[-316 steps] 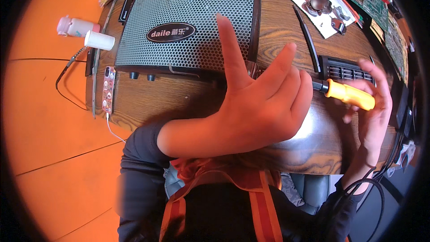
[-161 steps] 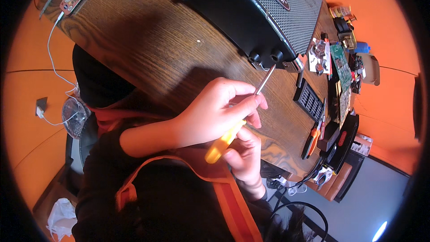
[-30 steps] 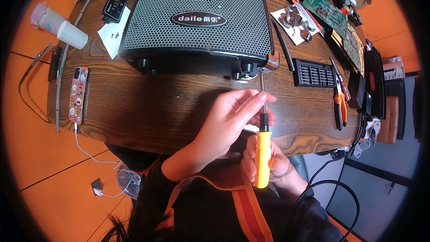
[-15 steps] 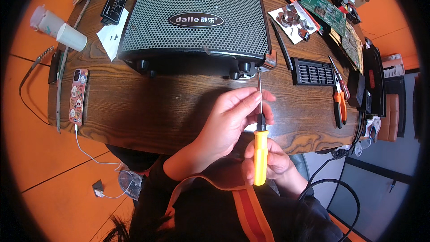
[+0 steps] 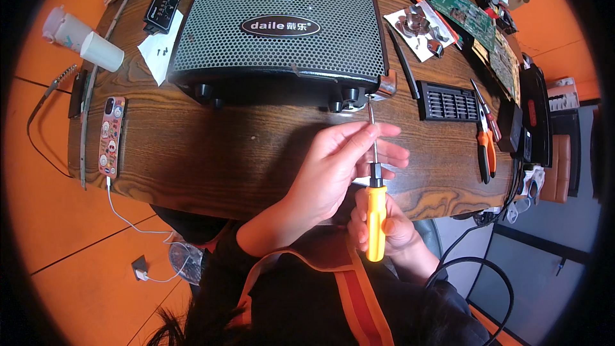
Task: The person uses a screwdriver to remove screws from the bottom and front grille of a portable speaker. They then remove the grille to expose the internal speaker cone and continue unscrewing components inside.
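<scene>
A black speaker with a perforated metal grille point(image 5: 282, 19) lies on the wooden table point(image 5: 211, 154). My right hand point(image 5: 391, 230) grips the orange handle of a screwdriver point(image 5: 375, 218). Its metal shaft runs up to the speaker's lower right corner, by a metal corner piece point(image 5: 386, 86) and black knobs point(image 5: 349, 96). My left hand point(image 5: 339, 166) pinches the shaft between fingers and thumb, steadying it.
A black slotted bit holder point(image 5: 447, 100), orange-handled pliers point(image 5: 485, 144) and green circuit boards point(image 5: 471, 13) lie on the right. A phone point(image 5: 110, 136) with a white cable, paper cups point(image 5: 96, 48), and a white sheet point(image 5: 159, 54) are on the left. Orange floor surrounds the table.
The screwdriver tip has crept slightly up toward the speaker's lower right corner, and my left fingers have shifted along the shaft. Everything else stays put.
</scene>
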{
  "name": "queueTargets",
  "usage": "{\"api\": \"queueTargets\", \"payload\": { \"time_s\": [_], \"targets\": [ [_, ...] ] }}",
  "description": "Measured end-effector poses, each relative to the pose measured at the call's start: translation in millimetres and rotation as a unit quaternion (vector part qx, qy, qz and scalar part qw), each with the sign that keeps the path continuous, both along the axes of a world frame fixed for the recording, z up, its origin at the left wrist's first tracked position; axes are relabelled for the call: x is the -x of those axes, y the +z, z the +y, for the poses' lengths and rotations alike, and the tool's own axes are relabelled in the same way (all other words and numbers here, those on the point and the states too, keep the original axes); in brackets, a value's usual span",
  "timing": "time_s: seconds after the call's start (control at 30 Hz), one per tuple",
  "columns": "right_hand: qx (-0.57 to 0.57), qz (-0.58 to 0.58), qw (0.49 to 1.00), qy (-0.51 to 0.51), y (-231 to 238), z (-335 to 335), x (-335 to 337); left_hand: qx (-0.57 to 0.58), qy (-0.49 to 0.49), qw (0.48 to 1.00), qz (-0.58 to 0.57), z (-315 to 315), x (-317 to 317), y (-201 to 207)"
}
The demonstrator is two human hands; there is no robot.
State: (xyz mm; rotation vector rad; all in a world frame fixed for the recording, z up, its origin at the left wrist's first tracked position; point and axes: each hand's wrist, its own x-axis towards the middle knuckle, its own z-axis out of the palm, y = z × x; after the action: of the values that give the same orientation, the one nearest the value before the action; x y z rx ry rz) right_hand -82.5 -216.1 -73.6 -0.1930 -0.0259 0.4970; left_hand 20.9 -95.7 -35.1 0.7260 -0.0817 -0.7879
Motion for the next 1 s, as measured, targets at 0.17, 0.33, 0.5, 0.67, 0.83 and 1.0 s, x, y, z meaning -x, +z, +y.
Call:
{"api": "queueTargets", "payload": {
  "time_s": [0.17,0.33,0.5,0.67,0.83,1.0],
  "targets": [
    [0.022,0.009,0.999,0.022,-1,-4,6,-0.039,0.025,0.999,-0.015,-3,-1,2],
    [-0.05,0.016,0.999,0.009,3,-9,7,-0.014,0.031,0.999,-0.001,-6,-1,1],
    [0.242,0.023,0.97,0.022,14,-7,7,-0.021,0.017,1.0,0.005,-1,-2,-3],
    [0.589,-0.099,0.77,-0.225,56,-38,-17,0.001,0.032,0.999,0.019,0,-2,-6],
    [0.827,-0.299,0.36,-0.311,63,-39,-78,0.035,0.054,0.997,0.034,-2,0,-4],
    [0.813,-0.381,0.286,-0.334,54,-32,-108,0.048,0.058,0.997,0.026,2,-3,-6]
  ]
}}
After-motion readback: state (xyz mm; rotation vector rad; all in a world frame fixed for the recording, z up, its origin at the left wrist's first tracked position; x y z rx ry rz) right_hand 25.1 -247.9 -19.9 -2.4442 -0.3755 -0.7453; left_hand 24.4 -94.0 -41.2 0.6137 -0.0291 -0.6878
